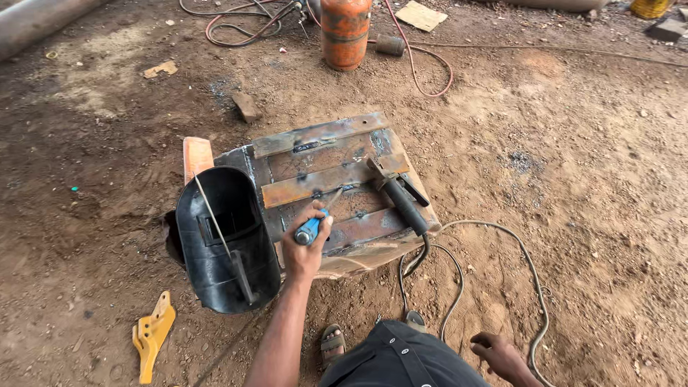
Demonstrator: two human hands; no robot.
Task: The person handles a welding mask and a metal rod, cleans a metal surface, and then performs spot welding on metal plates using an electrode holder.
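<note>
My left hand (304, 247) is shut on a blue-handled tool (311, 229) whose thin metal tip touches a rusty flat bar (315, 185). The bar lies on a stack of rusty steel plates (326, 154) set on the dirt. A black-handled electrode holder (403, 202) lies on the plates, right of my hand. My right hand (499, 354) hangs low at the bottom right near the welding cable (529, 266), fingers loosely bent, nothing in it.
A black welding hand shield (223, 244) leans against the plates' left side, with a thin rod (212, 213) across it. On the dirt lie a yellow metal tooth (152, 334), an orange gas cylinder (345, 32) and red hoses (423, 72). My sandalled foot (332, 344) is below.
</note>
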